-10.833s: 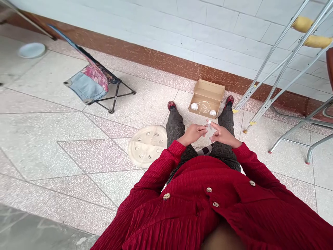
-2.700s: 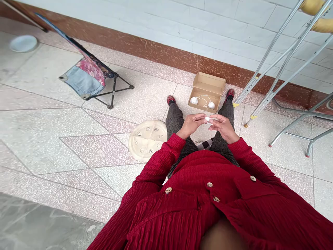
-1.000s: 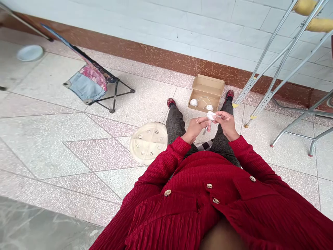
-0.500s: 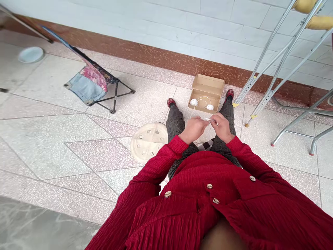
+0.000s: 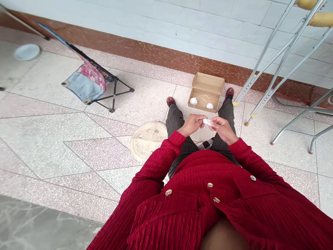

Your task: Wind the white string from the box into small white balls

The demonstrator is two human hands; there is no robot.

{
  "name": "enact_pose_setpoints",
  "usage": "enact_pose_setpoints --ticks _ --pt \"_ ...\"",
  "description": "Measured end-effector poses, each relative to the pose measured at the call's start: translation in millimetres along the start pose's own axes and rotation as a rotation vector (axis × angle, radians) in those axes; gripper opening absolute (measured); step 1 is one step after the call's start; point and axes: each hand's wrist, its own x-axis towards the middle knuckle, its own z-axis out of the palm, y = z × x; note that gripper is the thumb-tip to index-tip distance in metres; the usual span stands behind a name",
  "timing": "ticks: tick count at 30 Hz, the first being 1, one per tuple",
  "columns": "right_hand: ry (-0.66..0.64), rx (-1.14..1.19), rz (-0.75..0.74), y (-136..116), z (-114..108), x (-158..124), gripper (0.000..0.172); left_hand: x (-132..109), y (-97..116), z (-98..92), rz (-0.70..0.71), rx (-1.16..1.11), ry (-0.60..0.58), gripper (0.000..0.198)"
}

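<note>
Between my hands, over the gap between my knees, is a small white piece (image 5: 207, 122) that looks like yarn work. My left hand (image 5: 193, 124) pinches its left side with thumb and fingers. On the other side, my right hand (image 5: 223, 129) grips its right edge, fingers bent together. Whether a thin tool is also in my fingers I cannot make out. Just beyond my hands, an open cardboard box (image 5: 205, 93) rests on the floor between my feet. Two balls of white yarn (image 5: 193, 101) lie inside it, with a loose strand looping between them.
A round cream-coloured cover (image 5: 147, 140) lies on the floor by my left leg. Farther left stands a folding chair (image 5: 85, 83), with a pale basin (image 5: 27, 52) behind it. Metal crutches (image 5: 270, 86) lean at the right, beside a metal-legged frame (image 5: 299, 121). A tiled wall runs behind.
The white piece has turned so that more of its surface shows between my fingers. My right hand has rolled outward and its fingers have shifted; my left hand has moved slightly.
</note>
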Motion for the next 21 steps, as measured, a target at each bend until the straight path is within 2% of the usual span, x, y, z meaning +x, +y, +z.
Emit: enact_pose_setpoints --ticks 6,10,13,16,19,21 --pt "0.091 0.122 0.068 8 6 4 0.035 -6 -5 11.3 -0.112 -0.096 0.067 0.033" --pt "0.159 0.020 -0.040 17 6 12 0.032 -14 -1 22.1 -0.168 -0.111 0.049 0.035" --pt "0.224 -0.149 -0.197 24 4 20 0.027 -19 4 25.2 -0.182 0.020 0.021 0.035" --pt "0.237 -0.458 -0.354 26 -1 25 0.020 -22 8 22.5 -0.145 0.246 0.002 0.035" --pt "0.175 -0.831 -0.505 25 -8 25 0.014 -21 13 14.5 -0.056 0.507 -0.002 0.031" --pt "0.091 -0.958 -0.545 24 -12 23 0.013 -18 16 6.2 0.040 0.637 0.006 0.029"
